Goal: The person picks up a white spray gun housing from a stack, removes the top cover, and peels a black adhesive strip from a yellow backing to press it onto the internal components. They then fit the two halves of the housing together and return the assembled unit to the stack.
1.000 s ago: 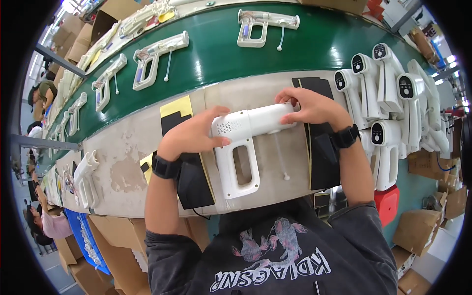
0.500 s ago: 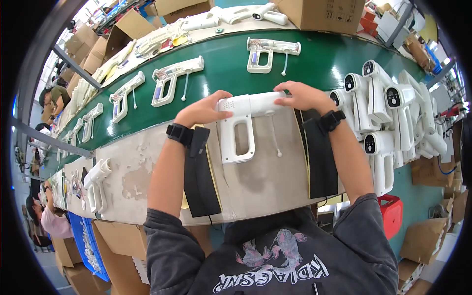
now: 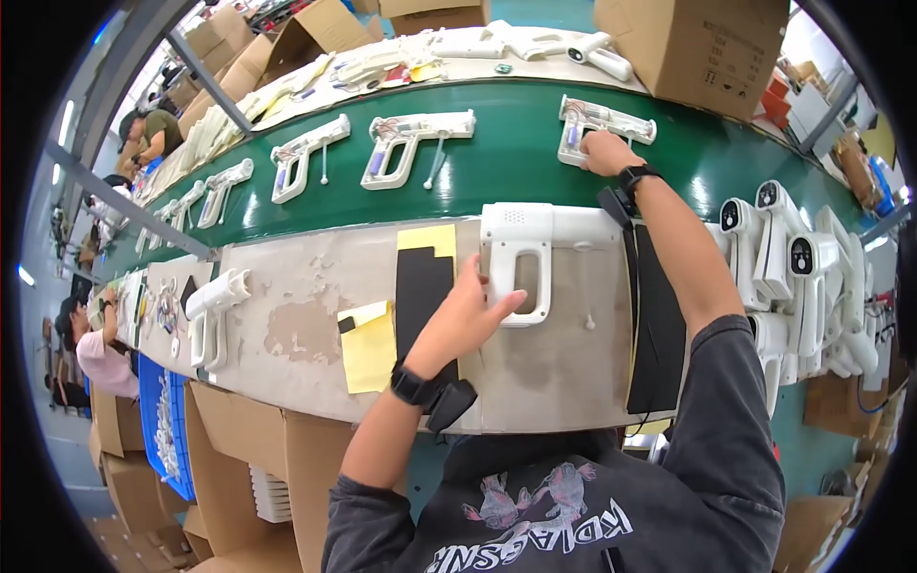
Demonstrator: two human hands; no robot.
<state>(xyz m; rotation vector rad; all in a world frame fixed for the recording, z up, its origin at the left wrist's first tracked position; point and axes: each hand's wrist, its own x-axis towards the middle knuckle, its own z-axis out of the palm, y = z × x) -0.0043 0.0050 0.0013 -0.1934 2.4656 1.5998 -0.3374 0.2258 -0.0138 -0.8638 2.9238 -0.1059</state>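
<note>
A white pistol-shaped handheld device [image 3: 559, 224] lies on the worn grey work surface in front of me, its loop handle toward me and a thin cord with a small knob below its barrel. Beside that handle is my left hand [image 3: 466, 315], open, thumb and fingers apart, with nothing held. My right hand [image 3: 611, 153] reaches far onto the green belt, its fingers closed at the handle of an opened pistol-shaped housing [image 3: 630, 124] with wires and a purple cylinder inside. The fingertips are partly hidden.
More opened housings [image 3: 417, 143] lie along the green belt [image 3: 516, 172]. Finished-looking white devices [image 3: 812, 258] are piled at right. Black pads [image 3: 420, 296] flank the work spot. A cardboard box [image 3: 707, 57] stands at the back; another white device [image 3: 215, 315] lies at left. Co-workers are at far left.
Both hands have let go of the white device, which now lies on the work surface. My right hand has moved forward to the opened housing; my left has drawn back toward the device's handle.
</note>
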